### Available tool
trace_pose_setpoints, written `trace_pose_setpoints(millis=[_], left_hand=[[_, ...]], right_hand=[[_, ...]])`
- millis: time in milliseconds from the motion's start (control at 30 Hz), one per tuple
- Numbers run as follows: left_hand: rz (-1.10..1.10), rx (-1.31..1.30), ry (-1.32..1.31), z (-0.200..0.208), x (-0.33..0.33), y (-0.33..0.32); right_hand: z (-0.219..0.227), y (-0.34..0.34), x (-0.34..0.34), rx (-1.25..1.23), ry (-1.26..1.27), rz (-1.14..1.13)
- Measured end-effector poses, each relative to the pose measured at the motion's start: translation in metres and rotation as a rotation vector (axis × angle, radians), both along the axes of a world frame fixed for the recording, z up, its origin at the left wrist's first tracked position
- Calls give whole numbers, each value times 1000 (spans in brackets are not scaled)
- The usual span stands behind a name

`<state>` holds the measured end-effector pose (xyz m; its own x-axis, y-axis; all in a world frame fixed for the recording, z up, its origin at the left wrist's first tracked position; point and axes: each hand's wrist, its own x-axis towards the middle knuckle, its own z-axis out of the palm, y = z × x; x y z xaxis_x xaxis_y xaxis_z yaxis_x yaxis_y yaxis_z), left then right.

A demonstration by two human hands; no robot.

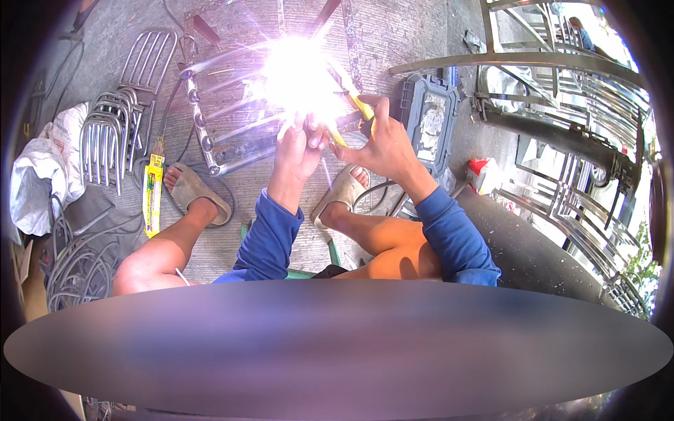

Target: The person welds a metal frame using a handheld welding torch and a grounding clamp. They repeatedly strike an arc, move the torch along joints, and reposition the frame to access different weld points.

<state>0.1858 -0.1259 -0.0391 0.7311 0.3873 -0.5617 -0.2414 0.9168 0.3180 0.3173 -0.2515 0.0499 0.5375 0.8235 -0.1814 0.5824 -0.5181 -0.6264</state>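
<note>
One right hand (388,149), upper centre, curls its fingers round a yellow clamp (364,109), probably for control. Glare (298,76) hides what the left hand's (298,153) bent fingers hold.

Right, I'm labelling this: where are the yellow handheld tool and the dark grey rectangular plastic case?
Yellow handheld tool (364,109): head view, its upper yellow part.
Dark grey rectangular plastic case (408,112): head view, its left rim.

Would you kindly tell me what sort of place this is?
Likely a welding workshop: a dazzling white flare glows near the yellow tool in the right hand, with bent-tube metal frames and coiled cable at the left.
</note>
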Motion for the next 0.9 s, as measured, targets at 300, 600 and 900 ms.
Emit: trace_pose_setpoints(millis=[300, 600, 900], left_hand=[[-4, -54, -57, 1, -3, 3], [1, -36, -71, -4, -2, 1], [5, -69, -66, -2, -3, 2]], right_hand=[[-4, -2, 1, -61, 37, -16], [-2, -1, 0, -13, 40, -16], [-2, 2, -1, -19, 20, -8]])
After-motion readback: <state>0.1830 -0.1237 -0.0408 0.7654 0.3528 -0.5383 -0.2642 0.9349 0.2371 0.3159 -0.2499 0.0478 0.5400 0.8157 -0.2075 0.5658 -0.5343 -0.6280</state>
